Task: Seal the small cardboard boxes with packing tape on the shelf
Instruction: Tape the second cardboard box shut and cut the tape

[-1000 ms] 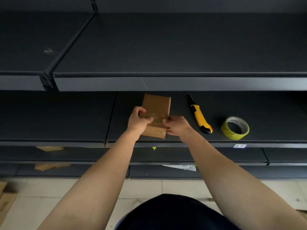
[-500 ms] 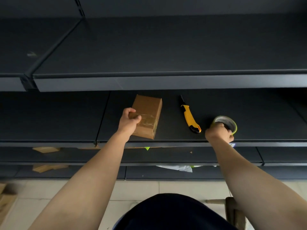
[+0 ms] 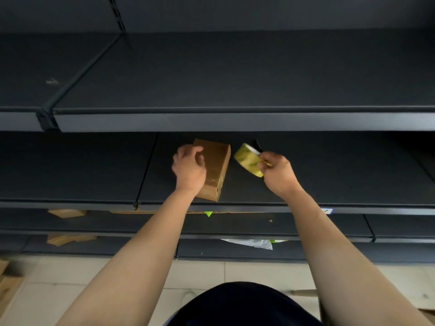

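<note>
One change: your right hand (image 3: 277,171) now grips the tape (image 3: 247,161), lifted off the shelf (image 3: 353,180), just beside the box (image 3: 215,170) your left hand (image 3: 188,168) holds there. Looks ready for another strip.

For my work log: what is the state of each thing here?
Box: closed, partly taped, lying on the shelf.
Tape roll: held up off the shelf, tilted.
Left hand: holds the box.
Right hand: grips the tape roll.
Knife: mostly hidden behind the tape roll.
</note>
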`<state>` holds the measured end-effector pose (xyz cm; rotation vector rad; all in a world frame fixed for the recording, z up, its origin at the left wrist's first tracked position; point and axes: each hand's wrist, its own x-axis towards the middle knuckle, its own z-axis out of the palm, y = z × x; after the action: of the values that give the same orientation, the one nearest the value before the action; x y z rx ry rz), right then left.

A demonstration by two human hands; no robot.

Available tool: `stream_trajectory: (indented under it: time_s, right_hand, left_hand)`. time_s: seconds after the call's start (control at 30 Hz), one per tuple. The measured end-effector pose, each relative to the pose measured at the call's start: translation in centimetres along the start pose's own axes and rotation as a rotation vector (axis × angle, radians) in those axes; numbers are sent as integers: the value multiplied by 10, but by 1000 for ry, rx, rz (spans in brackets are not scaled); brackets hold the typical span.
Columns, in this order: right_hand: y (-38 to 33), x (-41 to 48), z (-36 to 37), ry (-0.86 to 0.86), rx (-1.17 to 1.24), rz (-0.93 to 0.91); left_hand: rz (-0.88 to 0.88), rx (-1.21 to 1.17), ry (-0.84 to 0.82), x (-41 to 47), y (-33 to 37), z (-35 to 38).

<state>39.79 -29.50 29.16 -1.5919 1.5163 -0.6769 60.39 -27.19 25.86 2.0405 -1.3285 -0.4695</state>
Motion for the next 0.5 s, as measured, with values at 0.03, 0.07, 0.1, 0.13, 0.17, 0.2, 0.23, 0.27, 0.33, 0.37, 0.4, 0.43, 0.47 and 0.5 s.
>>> stream_trajectory:
  time_s: [0.03, 0.07, 0.1, 0.13, 0.17, 0.2, 0.23, 0.27, 0.33, 0.37, 0.4, 0.43, 0.47, 0.5]
  right_hand:
    - [-5, 0, 3, -49, -6, -13]
    - [-9, 0, 5, -88, -20, -30]
    - [-13, -1, 7, -119, -34, -51]
    - [-16, -1, 9, -142, -44, -71]
    - [-19, -1, 10, -157, -54, -90]
    - [-21, -1, 11, -169, -66, -102]
    - [-23, -2, 11, -178, -81, -107]
    - [-23, -2, 13, -185, -101, -105]
    - [-23, -2, 17, -190, -153, -99]
    - [-24, -1, 19, -186, -178, -97]
    - [-24, -1, 22, -182, -194, -93]
    - [-26, -1, 24, -181, -207, -92]
    - [-27, -2, 26, -180, -219, -92]
    - [-29, -2, 27, -179, -235, -96]
  left_hand:
    - [32, -130, -39, -2, 4, -1]
    - [40, -243, -114, -5, 10, -2]
    - [24, -331, -205, -8, 15, -4]
    - [-5, -411, -285, -11, 19, -6]
    - [-40, -480, -338, -12, 20, -6]
    - [-67, -533, -358, -13, 21, -6]
    - [-88, -561, -351, -14, 19, -7]
    - [-96, -561, -326, -15, 18, -8]
    - [-86, -501, -238, -16, 15, -10]
    - [-72, -465, -202, -16, 14, -10]
    - [-63, -438, -182, -18, 16, -10]
    - [-55, -406, -165, -20, 18, -10]
    - [-47, -372, -147, -22, 19, -8]
    - [-36, -339, -128, -24, 20, -7]
